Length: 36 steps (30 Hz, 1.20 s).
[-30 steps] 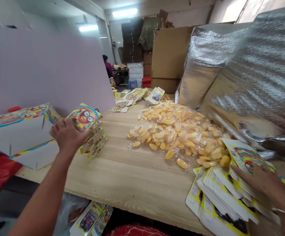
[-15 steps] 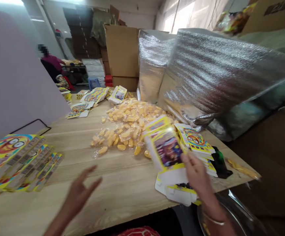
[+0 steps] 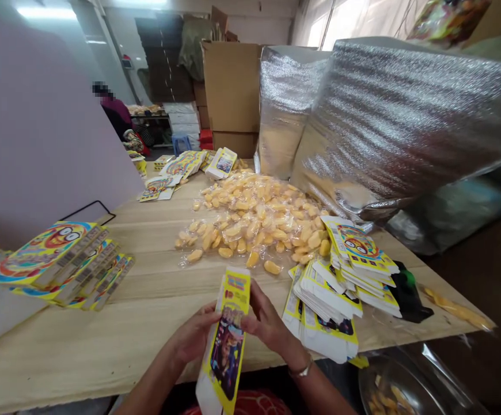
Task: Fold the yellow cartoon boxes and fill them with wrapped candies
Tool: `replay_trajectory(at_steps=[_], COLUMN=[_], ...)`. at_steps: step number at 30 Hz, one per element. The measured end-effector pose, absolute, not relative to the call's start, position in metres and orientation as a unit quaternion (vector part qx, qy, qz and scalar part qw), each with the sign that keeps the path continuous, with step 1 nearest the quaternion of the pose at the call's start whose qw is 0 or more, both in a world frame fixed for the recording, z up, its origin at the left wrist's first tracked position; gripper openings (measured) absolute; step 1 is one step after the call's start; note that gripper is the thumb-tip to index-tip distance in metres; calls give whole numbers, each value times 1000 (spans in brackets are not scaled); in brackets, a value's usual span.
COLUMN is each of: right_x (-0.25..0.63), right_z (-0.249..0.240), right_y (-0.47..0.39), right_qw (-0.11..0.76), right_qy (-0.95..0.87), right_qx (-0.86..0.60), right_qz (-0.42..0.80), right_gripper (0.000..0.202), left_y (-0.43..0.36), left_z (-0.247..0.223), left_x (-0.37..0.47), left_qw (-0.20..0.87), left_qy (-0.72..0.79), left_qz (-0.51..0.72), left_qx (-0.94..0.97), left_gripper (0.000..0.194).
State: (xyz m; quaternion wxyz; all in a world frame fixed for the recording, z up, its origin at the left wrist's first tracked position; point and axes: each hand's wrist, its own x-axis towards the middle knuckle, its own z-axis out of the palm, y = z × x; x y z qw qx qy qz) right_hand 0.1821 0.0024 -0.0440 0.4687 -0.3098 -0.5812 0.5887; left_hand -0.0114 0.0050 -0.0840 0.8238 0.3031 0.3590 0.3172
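Landmark: candy heap [image 3: 254, 222] – 1 big pile of wrapped yellow pcs on the table [image 3: 155, 323], too many to count.
Hands: 2 – left hand [image 3: 194, 337] and right hand [image 3: 268, 323], both on 1 flat carton [image 3: 228, 340], near edge of table, in front of heap.
Flat carton stacks: 1 fanned stack [image 3: 341, 276] just right-front of heap; sheets too many to count.
Folded boxes: 1 stepped stack [image 3: 64, 262] well left of heap, approx 5 seen.
Loose cartons: 1 scatter [image 3: 177, 170] behind-left of heap; no. unclear.
Foil bags: 2 [image 3: 388, 127] behind-right of heap.
Cardboard boxes: 1 big [image 3: 231, 86] behind heap, more stacked beside it.
People: 1 other person [image 3: 118, 118] far behind-left.
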Motion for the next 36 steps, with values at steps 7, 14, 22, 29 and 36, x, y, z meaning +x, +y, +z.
replay_trajectory(at_steps=[7, 14, 22, 29, 36], right_x=[183, 167, 144, 133, 134], right_z=[-72, -82, -106, -66, -65], right_y=[31, 15, 0, 24, 40], right_qw=[399, 239, 283, 336, 468], right_qy=[-669, -721, -574, -620, -707], right_qx=[-380, -503, -333, -314, -471], right_qz=[500, 412, 693, 636, 244], right_gripper=[40, 11, 18, 10, 28], left_y=[-17, -3, -14, -7, 11], left_z=[-93, -73, -73, -46, -75], left_x=[-12, -38, -43, -45, -23], left_qw=[691, 360, 450, 508, 663], left_qy=[419, 604, 512, 463, 458], left_qz=[359, 176, 228, 243, 421], left_qx=[468, 689, 696, 685, 416], left_gripper=[40, 15, 20, 65, 33])
